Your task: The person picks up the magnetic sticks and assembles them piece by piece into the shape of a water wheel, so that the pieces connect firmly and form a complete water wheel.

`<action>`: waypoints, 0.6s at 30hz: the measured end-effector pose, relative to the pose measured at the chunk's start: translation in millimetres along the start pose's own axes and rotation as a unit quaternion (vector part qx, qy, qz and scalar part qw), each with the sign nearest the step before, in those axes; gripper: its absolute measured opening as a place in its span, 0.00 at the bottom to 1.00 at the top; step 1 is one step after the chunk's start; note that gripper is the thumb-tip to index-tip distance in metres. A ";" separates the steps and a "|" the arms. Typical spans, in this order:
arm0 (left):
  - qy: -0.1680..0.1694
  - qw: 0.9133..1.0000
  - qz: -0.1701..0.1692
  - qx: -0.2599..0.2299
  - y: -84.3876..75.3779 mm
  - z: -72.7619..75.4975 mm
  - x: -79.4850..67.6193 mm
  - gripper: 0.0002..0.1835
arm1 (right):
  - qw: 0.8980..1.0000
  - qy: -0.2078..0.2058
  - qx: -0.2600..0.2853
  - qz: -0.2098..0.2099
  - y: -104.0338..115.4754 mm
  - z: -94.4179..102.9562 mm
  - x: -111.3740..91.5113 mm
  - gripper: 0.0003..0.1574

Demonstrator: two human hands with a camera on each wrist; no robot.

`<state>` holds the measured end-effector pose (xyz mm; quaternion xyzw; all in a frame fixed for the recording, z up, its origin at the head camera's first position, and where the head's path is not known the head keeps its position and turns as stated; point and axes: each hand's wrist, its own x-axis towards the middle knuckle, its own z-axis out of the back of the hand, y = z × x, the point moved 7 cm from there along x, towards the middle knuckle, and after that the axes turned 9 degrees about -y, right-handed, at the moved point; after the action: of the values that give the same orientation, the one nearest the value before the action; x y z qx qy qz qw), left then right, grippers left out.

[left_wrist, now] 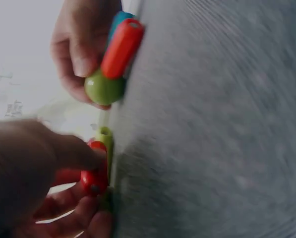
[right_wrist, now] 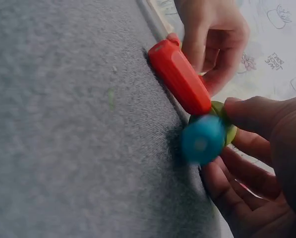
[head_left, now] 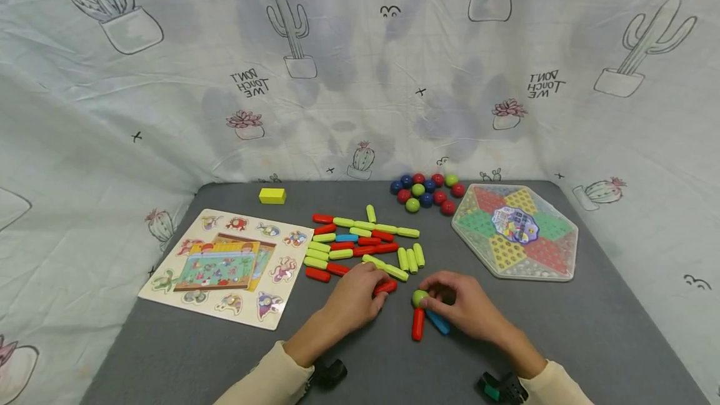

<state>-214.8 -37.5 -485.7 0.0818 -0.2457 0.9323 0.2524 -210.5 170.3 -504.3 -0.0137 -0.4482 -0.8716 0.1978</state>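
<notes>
green ball (head_left: 419,298), at about five o'clock from the middle of the head view, pinched by the thumb and fingers of the right hand (head_left: 467,308) on its three o'clock side. a red stick (head_left: 418,325) meets it at six o'clock; a blue stick (head_left: 439,322) points away between four and five, apparently joined too. the left hand (head_left: 354,295), at the ball's nine o'clock, grips a second red stick (head_left: 385,287). a crooked push could twist the ball and work either stick loose, if the joints are slack; a slipping thumb might let it turn. the ball looks round, smooth, lime green and slightly glossy; i cannot make out any holes in it
</notes>
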 end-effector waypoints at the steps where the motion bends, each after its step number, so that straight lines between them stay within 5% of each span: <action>1: 0.009 1.000 -0.001 -0.013 -1.3 0.0 -0.5 0.13 | 1.000 -0.002 -0.003 0.007 0.9 0.1 -1.2 0.12; 8: 0.094 0.989 -0.019 -0.111 -13.6 -7.3 -3.7 0.13 | 1.000 -0.019 0.001 0.011 3.2 -3.2 -3.8 0.13; 14: 0.107 0.987 -0.006 -0.118 -14.8 -11.7 -4.6 0.12 | 0.999 -0.026 0.025 0.005 3.0 -6.6 -3.9 0.11; 18: 0.108 0.987 0.002 -0.121 -15.0 -12.1 -5.2 0.12 | 0.999 -0.025 0.001 0.029 5.8 -3.1 -11.1 0.20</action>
<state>-203.0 -22.4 -491.3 -0.0510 -0.3281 0.8995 0.2840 -197.6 168.6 -503.8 -0.0485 -0.4537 -0.8644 0.2112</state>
